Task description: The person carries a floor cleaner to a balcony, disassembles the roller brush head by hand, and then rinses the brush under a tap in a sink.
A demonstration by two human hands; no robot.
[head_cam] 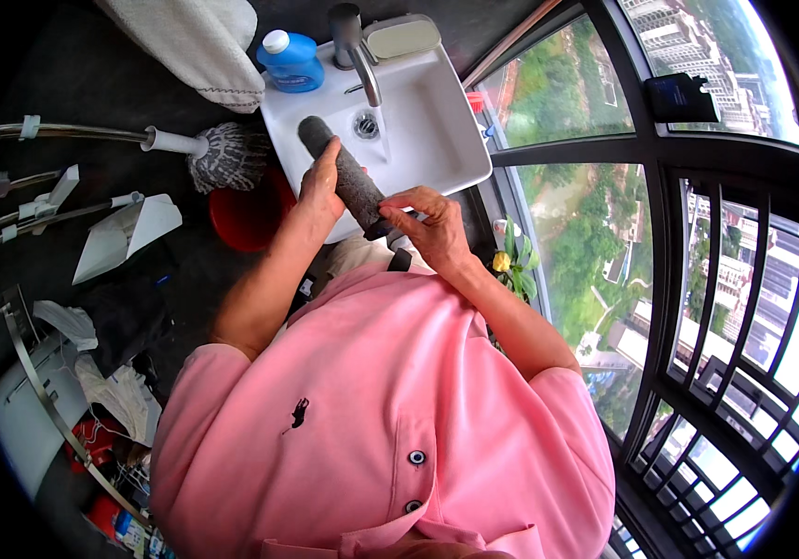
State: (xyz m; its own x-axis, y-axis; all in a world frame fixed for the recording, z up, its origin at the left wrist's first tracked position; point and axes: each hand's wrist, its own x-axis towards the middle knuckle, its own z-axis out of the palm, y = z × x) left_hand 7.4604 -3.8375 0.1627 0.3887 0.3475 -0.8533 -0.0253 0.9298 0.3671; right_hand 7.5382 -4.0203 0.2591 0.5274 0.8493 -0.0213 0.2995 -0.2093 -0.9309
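A grey fuzzy cylindrical brush roller (354,178) is held at a slant over the near edge of the white sink basin (434,164). My left hand (324,183) wraps around its middle, the thumb lying along the pile. At the roller's lower end, beside its dark end cap, the thumb and fingertips of my right hand (427,223) pinch together at the edge of the pile. Whether they grip a small bit of something there cannot be told. Beyond the roller, the metal faucet (364,70) points into the basin, and what looks like a thin stream of water falls near the drain (365,126).
A blue bottle (295,66) with a white cap and a soap dish (403,40) stand on the sink's back rim. Left are a hanging towel (197,49), a mop head (228,157), a red bucket (246,216) and a white dustpan (130,234). Windows and a plant (519,262) are at right.
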